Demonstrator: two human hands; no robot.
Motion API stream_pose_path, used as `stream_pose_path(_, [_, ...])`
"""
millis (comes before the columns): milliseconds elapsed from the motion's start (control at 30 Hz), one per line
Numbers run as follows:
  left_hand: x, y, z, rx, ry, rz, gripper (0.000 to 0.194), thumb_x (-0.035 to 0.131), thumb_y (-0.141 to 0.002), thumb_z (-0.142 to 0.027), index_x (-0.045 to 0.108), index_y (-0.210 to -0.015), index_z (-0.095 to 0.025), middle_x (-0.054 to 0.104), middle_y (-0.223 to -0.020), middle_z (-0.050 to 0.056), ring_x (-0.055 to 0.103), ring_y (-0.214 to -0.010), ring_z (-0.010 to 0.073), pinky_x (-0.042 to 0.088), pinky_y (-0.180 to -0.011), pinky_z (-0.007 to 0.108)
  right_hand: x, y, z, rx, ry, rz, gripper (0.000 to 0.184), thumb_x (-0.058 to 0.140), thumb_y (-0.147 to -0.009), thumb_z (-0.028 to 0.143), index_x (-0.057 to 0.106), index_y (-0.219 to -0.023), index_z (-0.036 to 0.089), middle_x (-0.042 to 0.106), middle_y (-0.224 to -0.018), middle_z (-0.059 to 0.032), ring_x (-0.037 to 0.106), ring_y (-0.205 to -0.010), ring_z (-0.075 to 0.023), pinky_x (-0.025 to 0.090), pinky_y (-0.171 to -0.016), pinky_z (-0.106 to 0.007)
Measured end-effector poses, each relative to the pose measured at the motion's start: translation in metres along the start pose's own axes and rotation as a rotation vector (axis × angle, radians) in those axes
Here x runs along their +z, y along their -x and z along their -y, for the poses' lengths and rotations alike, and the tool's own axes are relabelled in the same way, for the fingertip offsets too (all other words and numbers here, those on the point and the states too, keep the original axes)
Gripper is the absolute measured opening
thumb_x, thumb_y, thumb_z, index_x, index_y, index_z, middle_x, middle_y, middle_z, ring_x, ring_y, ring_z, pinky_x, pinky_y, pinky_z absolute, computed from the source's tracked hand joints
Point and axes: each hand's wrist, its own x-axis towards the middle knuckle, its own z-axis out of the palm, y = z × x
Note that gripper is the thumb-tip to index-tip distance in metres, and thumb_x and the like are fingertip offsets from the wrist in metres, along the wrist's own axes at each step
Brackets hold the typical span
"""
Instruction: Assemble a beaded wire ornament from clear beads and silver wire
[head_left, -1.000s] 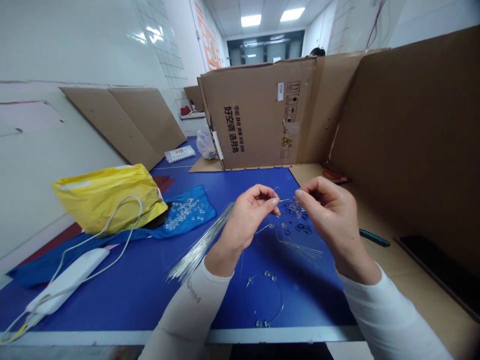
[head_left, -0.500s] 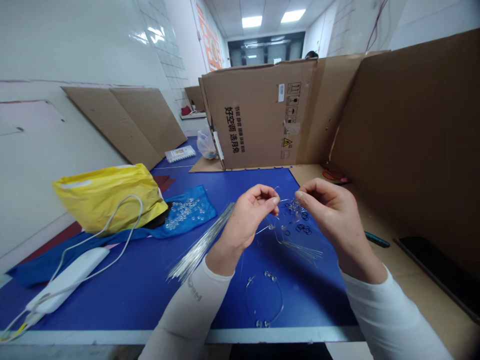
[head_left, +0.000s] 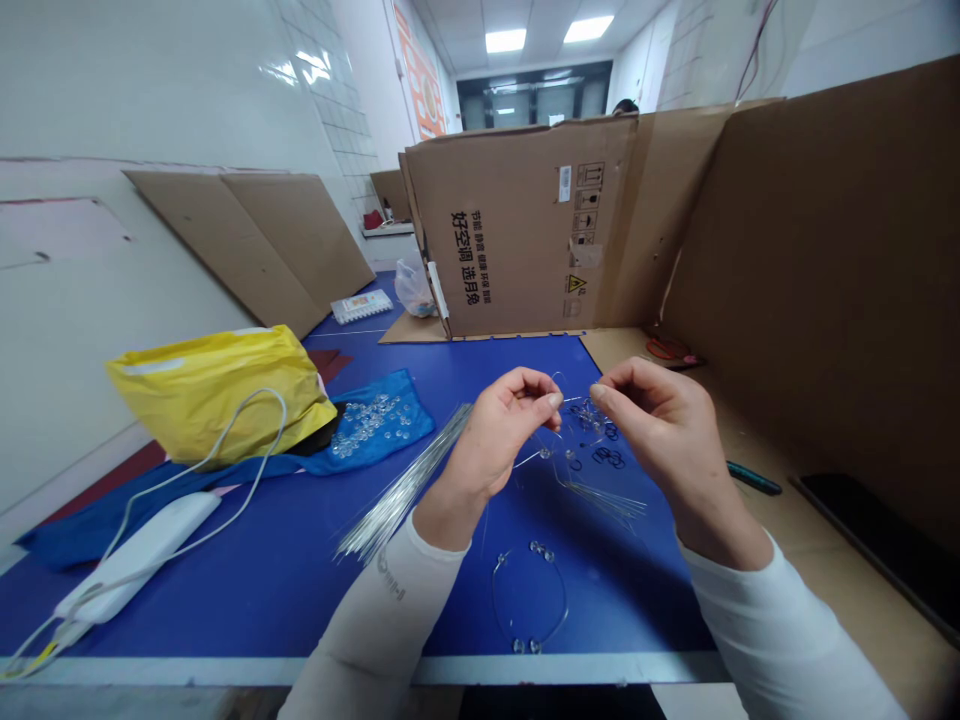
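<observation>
My left hand (head_left: 499, 435) is closed in a pinch on a thin clear wire (head_left: 572, 400), whose short end points toward my other hand. My right hand (head_left: 664, 430) pinches thumb and finger together close to that end; what lies between them is too small to make out. Below the fingers, clear beads (head_left: 545, 454) appear beside thin curved strands; whether these join the held wire I cannot tell. Beneath my hands are black rings (head_left: 609, 457) and a small fan of wires (head_left: 604, 500). Nearer the table edge lies a wire loop (head_left: 566, 600) with several clear beads.
A thick wire bundle (head_left: 409, 490) lies by my left forearm. Further left are loose beads (head_left: 371, 425) on blue cloth, a yellow bag (head_left: 225, 395) and a white power strip (head_left: 142, 560) with its cord. Cardboard (head_left: 517, 240) stands behind; a teal tool (head_left: 754, 478) and red-handled scissors (head_left: 667, 347) lie right.
My right hand has shifted very slightly right and down. The left hand keeps its pinch on the wire, and the things on the table have stayed put.
</observation>
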Motion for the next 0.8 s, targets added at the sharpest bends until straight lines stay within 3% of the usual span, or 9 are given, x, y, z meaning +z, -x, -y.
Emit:
stream_pose_path(367, [0.0020, 0.0009, 0.0035, 0.013, 0.001, -0.003, 0.016, 0.079, -0.079, -0.022, 0.066, -0.086, -0.014, 0.064, -0.071, -0.002, 0.060, -0.065, 0.0095, 0.050, -0.066, 0.024, 0.0028, 0.0007, 0.0018, -0.006, -0.016, -0.085, 0.019, 0.068, -0.085, 0.027, 0.062, -0.068, 0.021, 0.055, -0.061, 0.0036, 0.047, -0.059, -0.0125, 0.036, -0.055, -0.027])
stream_pose_path(567, [0.0023, 0.0005, -0.0006, -0.027, -0.064, -0.025, 0.015, 0.075, -0.081, -0.018, 0.073, -0.095, -0.013, 0.067, -0.074, 0.000, 0.061, -0.067, 0.0105, 0.049, -0.066, 0.025, 0.0027, 0.0010, 0.0037, 0.046, -0.068, -0.029, 0.016, 0.070, -0.085, 0.031, 0.068, -0.073, 0.021, 0.061, -0.064, 0.0018, 0.051, -0.060, -0.0130, 0.039, -0.055, -0.027])
stream_pose_path(800, [0.0006, 0.0005, -0.0006, -0.062, -0.117, 0.014, 0.013, 0.075, -0.081, -0.018, 0.076, -0.093, -0.014, 0.072, -0.080, 0.003, 0.064, -0.071, 0.0126, 0.049, -0.068, 0.027, 0.0033, -0.0042, -0.0007, 0.203, -0.251, 0.041, 0.016, 0.071, -0.083, 0.032, 0.068, -0.072, 0.020, 0.062, -0.055, 0.0029, 0.053, -0.049, -0.0115, 0.041, -0.048, -0.025])
